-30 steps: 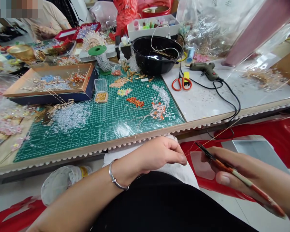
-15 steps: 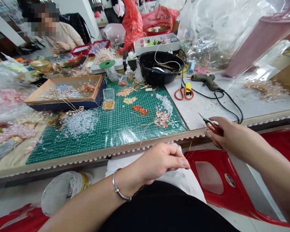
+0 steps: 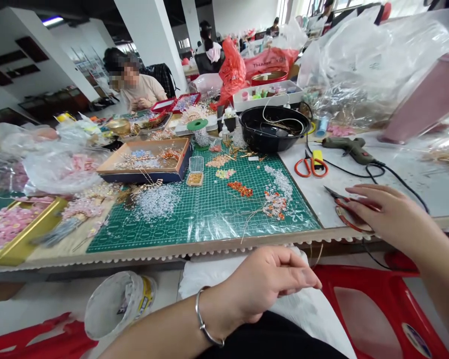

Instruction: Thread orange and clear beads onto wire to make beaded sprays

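My left hand (image 3: 273, 281), a silver bangle at its wrist, is over my lap in front of the table edge, thumb and fingers pinched together. Thin wire (image 3: 319, 255) rises by its fingertips; the rest of it is hidden. At the right, my right hand (image 3: 387, 209) lies loosely around the orange handles of slim-nosed pliers (image 3: 338, 195), whose dark pointed jaws rest on the white tabletop. Nearest on the green cutting mat (image 3: 205, 214) is an orange-and-clear beaded spray (image 3: 275, 205) with wire stems, beside clear beads (image 3: 280, 182) and orange beads (image 3: 240, 189).
Orange-handled scissors (image 3: 310, 167) and a glue gun (image 3: 349, 148) with a looping cable lie behind the pliers. A black bowl (image 3: 275, 142), an open box (image 3: 145, 172) and a heap of clear beads (image 3: 155, 202) stand farther back and left. A co-worker (image 3: 144, 89) sits across.
The view has swung left and up. My right hand has moved forward and lowered the pliers onto the tabletop, its fingers looser. My left hand keeps its pinch.
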A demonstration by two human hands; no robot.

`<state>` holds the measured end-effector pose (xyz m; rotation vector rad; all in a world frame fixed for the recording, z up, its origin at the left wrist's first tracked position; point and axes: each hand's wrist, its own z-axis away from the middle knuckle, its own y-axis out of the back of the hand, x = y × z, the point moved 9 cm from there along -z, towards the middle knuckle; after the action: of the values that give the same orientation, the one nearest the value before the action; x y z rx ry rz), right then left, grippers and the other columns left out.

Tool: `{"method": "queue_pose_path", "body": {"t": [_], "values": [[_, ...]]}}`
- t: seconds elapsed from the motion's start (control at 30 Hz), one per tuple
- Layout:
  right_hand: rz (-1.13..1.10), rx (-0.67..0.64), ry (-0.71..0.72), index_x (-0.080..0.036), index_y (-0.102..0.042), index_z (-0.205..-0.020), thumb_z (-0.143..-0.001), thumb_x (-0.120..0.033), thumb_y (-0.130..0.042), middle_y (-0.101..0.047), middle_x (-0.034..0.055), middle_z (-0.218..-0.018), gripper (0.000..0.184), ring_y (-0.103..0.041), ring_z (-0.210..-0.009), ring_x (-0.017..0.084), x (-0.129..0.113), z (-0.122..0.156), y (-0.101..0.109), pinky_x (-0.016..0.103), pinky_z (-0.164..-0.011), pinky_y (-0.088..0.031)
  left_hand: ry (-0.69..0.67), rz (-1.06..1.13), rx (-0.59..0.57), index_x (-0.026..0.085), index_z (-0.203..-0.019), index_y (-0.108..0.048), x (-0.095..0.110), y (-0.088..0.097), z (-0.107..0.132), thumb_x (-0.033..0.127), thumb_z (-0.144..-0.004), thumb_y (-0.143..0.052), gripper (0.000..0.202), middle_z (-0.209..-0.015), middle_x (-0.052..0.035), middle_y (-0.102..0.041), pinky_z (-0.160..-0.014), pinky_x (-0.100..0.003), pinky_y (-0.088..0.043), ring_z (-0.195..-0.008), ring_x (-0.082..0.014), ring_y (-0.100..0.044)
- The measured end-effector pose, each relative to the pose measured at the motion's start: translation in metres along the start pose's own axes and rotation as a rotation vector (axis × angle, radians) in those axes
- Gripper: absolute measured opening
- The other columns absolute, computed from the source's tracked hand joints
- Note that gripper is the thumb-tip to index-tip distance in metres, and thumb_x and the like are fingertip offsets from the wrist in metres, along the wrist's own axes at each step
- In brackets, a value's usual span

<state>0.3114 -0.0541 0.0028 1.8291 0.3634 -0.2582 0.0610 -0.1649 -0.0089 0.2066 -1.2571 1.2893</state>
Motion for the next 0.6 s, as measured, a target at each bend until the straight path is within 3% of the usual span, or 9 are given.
{"method": "queue_pose_path", "body": {"t": [0.07, 0.13, 0.2, 0.3, 0.4, 0.47, 0.53, 0.57, 0.6], "values": [[-0.112, 0.015, 0.062, -0.024, -0.077, -0.108, -0.099, -0.053, -0.048, -0.070, 0.0132, -0.125, 0.042, -0.063, -0.123, 0.030, -0.033, 0.022, 0.008, 0.047, -0.112, -0.044, -0.029, 0.029, 0.025, 0.013, -0.072, -0.069, 0.004, 0.002, -0.001, 0.036, -0.071, -0.080, 0.026, -0.059, 0.0021, -0.052, -0.055, -0.028, -0.016, -0.052, -0.0066, -0.030], [-0.259, -0.101, 0.160, -0.034, -0.080, -0.105, -0.097, -0.057, -0.050, -0.074, 0.0066, -0.120, 0.039, -0.067, -0.118, 0.028, -0.075, 0.052, 0.000, 0.044, -0.104, -0.053, -0.042, 0.044, 0.041, 0.013, -0.072, -0.068, 0.006, 0.004, -0.003, 0.035, -0.070, -0.080, 0.025, -0.059, 0.0020, -0.051, -0.055, -0.028, -0.016, -0.052, -0.0065, -0.030], [-0.661, -0.245, 0.122, -0.037, -0.082, -0.105, -0.093, -0.049, -0.061, -0.073, 0.0069, -0.121, 0.027, -0.070, -0.113, 0.028, -0.105, 0.080, -0.014, 0.041, -0.097, -0.058, -0.034, 0.051, 0.041, 0.013, -0.072, -0.068, 0.006, 0.004, -0.004, 0.035, -0.068, -0.081, 0.026, -0.060, 0.0027, -0.050, -0.055, -0.028, -0.016, -0.052, -0.0063, -0.031], [-1.081, -0.291, -0.047, -0.038, -0.083, -0.094, -0.087, -0.041, -0.072, -0.074, 0.0053, -0.112, 0.013, -0.071, -0.109, 0.026, -0.120, 0.101, -0.033, 0.034, -0.089, -0.060, 0.003, 0.031, 0.004, 0.012, -0.076, -0.068, 0.000, 0.002, -0.006, 0.036, -0.066, -0.083, 0.030, -0.066, 0.0009, -0.055, -0.054, -0.026, -0.019, -0.054, -0.0059, -0.034], [-1.268, -0.363, -0.187, -0.032, -0.080, -0.077, -0.084, -0.042, -0.076, -0.071, 0.0052, -0.104, 0.013, -0.072, -0.101, 0.026, -0.120, 0.107, -0.050, 0.034, -0.082, -0.061, 0.056, -0.073, -0.053, 0.014, -0.076, -0.068, -0.004, -0.002, 0.000, 0.042, -0.070, -0.082, 0.032, -0.072, -0.0013, -0.060, -0.053, -0.024, -0.026, -0.055, -0.0070, -0.039], [-1.287, -0.371, -0.249, -0.030, -0.077, -0.075, -0.082, -0.042, -0.076, -0.071, 0.0061, -0.104, 0.015, -0.071, -0.102, 0.028, -0.116, 0.107, -0.050, 0.035, -0.082, -0.062, 0.025, -0.315, -0.092, 0.016, -0.081, -0.071, 0.007, -0.004, 0.007, 0.048, -0.081, -0.073, 0.032, -0.072, -0.0018, -0.062, -0.058, -0.026, -0.039, -0.060, -0.0112, -0.051], [-1.314, -0.299, -0.334, -0.031, -0.075, -0.078, -0.082, -0.043, -0.075, -0.073, 0.0071, -0.106, 0.013, -0.071, -0.105, 0.031, -0.105, 0.106, -0.041, 0.038, -0.084, -0.062, -0.156, -0.795, -0.044, 0.019, -0.095, -0.075, 0.040, 0.003, 0.012, 0.046, -0.095, -0.060, 0.031, -0.086, -0.0047, -0.072, -0.076, -0.031, -0.051, -0.080, -0.0177, -0.065], [-1.334, -0.244, -0.385, -0.032, -0.074, -0.080, -0.083, -0.043, -0.073, -0.074, 0.0072, -0.103, 0.012, -0.072, -0.103, 0.031, -0.098, 0.105, -0.033, 0.039, -0.084, -0.063, -0.289, -1.075, 0.038, 0.020, -0.102, -0.076, 0.064, 0.009, 0.015, 0.041, -0.099, -0.055, 0.030, -0.099, -0.0061, -0.076, -0.087, -0.033, -0.052, -0.093, -0.0205, -0.068], [-1.354, -0.183, -0.428, -0.034, -0.073, -0.081, -0.083, -0.044, -0.072, -0.075, 0.0066, -0.095, 0.011, -0.073, -0.096, 0.031, -0.090, 0.104, -0.025, 0.041, -0.083, -0.064, -0.409, -1.325, 0.190, 0.021, -0.107, -0.077, 0.090, 0.019, 0.016, 0.036, -0.101, -0.051, 0.030, -0.109, -0.0060, -0.077, -0.094, -0.035, -0.052, -0.102, -0.0217, -0.069]]}}
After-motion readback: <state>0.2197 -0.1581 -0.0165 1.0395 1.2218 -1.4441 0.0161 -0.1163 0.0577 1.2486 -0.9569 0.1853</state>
